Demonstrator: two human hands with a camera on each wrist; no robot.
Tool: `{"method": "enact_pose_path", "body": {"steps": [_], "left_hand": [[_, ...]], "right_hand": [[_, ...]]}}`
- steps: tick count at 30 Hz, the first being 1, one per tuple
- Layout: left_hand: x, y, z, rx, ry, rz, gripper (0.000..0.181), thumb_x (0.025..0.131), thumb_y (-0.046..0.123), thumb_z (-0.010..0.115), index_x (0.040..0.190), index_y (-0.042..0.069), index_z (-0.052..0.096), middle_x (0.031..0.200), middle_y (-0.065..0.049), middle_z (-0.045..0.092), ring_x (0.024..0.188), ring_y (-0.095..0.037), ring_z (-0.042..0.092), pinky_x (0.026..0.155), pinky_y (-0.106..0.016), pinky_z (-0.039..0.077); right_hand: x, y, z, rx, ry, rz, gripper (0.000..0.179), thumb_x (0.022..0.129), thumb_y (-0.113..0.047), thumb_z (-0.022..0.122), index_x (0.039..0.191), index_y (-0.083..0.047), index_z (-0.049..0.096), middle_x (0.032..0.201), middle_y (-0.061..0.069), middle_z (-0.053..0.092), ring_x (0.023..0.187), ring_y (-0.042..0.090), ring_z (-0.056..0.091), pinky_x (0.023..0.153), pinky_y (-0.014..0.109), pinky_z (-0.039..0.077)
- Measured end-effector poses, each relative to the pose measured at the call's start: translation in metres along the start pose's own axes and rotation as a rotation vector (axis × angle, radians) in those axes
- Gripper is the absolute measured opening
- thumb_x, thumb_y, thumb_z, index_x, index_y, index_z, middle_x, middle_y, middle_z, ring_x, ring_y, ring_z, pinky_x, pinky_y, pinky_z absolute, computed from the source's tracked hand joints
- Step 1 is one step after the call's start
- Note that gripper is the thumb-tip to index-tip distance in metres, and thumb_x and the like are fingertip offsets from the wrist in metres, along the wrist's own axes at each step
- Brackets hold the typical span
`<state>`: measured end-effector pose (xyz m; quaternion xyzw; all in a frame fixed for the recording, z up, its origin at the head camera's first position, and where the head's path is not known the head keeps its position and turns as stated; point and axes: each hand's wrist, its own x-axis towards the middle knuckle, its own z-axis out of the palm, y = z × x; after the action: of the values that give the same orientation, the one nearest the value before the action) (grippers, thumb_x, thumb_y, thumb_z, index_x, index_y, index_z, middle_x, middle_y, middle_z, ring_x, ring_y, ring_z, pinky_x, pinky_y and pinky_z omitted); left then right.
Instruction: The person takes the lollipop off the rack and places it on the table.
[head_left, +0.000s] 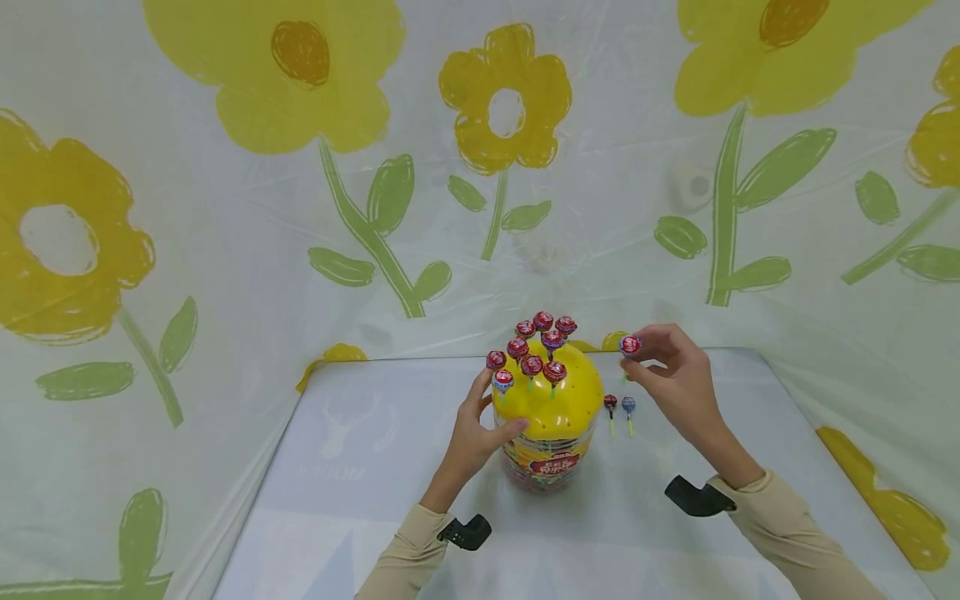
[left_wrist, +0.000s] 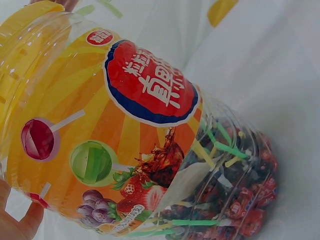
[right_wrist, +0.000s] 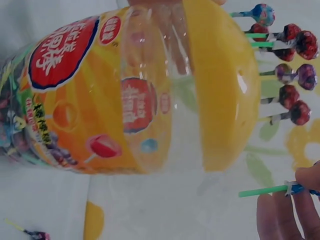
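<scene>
A clear plastic jar [head_left: 546, 468] with a domed yellow lid [head_left: 577, 400] stands upright on the table. Several wrapped lollipops [head_left: 532, 365] stick up from the lid by their sticks. My left hand [head_left: 468, 437] holds the lid's left side, thumb in front and fingers behind. The left wrist view shows the jar's fruit-printed label [left_wrist: 150, 85] and many lollipops [left_wrist: 245, 205] inside. To the right of the lid, my right hand [head_left: 678, 387] pinches a red-wrapped lollipop [head_left: 630, 344] by its head. Its green stick [right_wrist: 262, 191] points toward the lid side in the right wrist view.
On the table [head_left: 360, 467], right of the jar, lie a dark red lollipop [head_left: 611, 402] and a blue one [head_left: 628, 405]. A flower-printed curtain [head_left: 600, 208] hangs behind the table's back edge and along its sides.
</scene>
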<state>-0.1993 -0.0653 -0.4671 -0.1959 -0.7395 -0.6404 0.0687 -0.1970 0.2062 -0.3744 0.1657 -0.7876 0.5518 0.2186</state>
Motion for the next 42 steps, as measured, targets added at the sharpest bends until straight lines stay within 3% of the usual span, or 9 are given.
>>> {"method": "enact_pose_path", "body": {"steps": [7, 11, 15, 23, 32, 42], "left_hand": [[-0.004, 0.031, -0.003, 0.01, -0.025, -0.002, 0.079, 0.084, 0.024, 0.072, 0.147, 0.004, 0.028, 0.149, -0.01, 0.035, 0.137, -0.024, 0.031, 0.107, -0.049, 0.031], [-0.004, 0.036, -0.004, 0.011, -0.03, -0.004, 0.079, 0.084, 0.024, 0.071, 0.147, 0.004, 0.028, 0.149, -0.009, 0.035, 0.137, -0.023, 0.03, 0.108, -0.049, 0.03], [-0.004, 0.035, -0.004, 0.009, -0.032, -0.009, 0.079, 0.084, 0.024, 0.071, 0.147, 0.004, 0.028, 0.149, -0.01, 0.035, 0.137, -0.023, 0.03, 0.108, -0.049, 0.03], [0.001, -0.002, -0.001, 0.005, -0.012, -0.003, 0.08, 0.083, 0.023, 0.073, 0.148, 0.016, 0.028, 0.15, -0.002, 0.034, 0.137, -0.018, 0.029, 0.109, -0.047, 0.029], [0.0, -0.003, 0.0, 0.002, 0.011, 0.027, 0.079, 0.081, 0.039, 0.073, 0.147, 0.024, 0.031, 0.148, 0.006, 0.036, 0.136, -0.014, 0.031, 0.107, -0.048, 0.031], [0.0, 0.0, -0.001, -0.001, -0.007, 0.01, 0.08, 0.082, 0.027, 0.073, 0.148, 0.017, 0.029, 0.15, -0.001, 0.035, 0.137, -0.019, 0.03, 0.108, -0.048, 0.03]], "right_hand": [[-0.002, -0.002, -0.003, -0.043, -0.001, 0.043, 0.033, 0.081, 0.01, 0.066, 0.111, 0.006, 0.053, 0.101, 0.018, 0.061, 0.081, 0.014, 0.062, 0.064, 0.019, 0.054], [-0.003, 0.018, -0.007, -0.059, 0.0, 0.082, 0.033, 0.082, 0.005, 0.067, 0.112, 0.003, 0.054, 0.102, 0.017, 0.061, 0.08, 0.011, 0.061, 0.063, 0.019, 0.054], [-0.005, 0.04, -0.01, -0.087, 0.003, 0.11, 0.034, 0.083, 0.001, 0.068, 0.114, 0.002, 0.054, 0.1, 0.017, 0.062, 0.078, 0.008, 0.061, 0.062, 0.018, 0.054], [-0.009, 0.067, -0.016, -0.164, -0.007, 0.196, 0.033, 0.086, -0.007, 0.068, 0.115, 0.001, 0.054, 0.098, 0.017, 0.063, 0.076, 0.005, 0.06, 0.061, 0.018, 0.054], [-0.015, 0.097, -0.021, -0.179, -0.022, 0.327, 0.037, 0.086, -0.009, 0.068, 0.118, 0.002, 0.053, 0.099, 0.02, 0.062, 0.075, 0.0, 0.058, 0.061, 0.022, 0.055], [-0.023, 0.127, -0.025, -0.184, -0.037, 0.419, 0.039, 0.087, -0.013, 0.068, 0.119, 0.004, 0.052, 0.101, 0.023, 0.063, 0.075, 0.011, 0.064, 0.06, 0.023, 0.055]]}}
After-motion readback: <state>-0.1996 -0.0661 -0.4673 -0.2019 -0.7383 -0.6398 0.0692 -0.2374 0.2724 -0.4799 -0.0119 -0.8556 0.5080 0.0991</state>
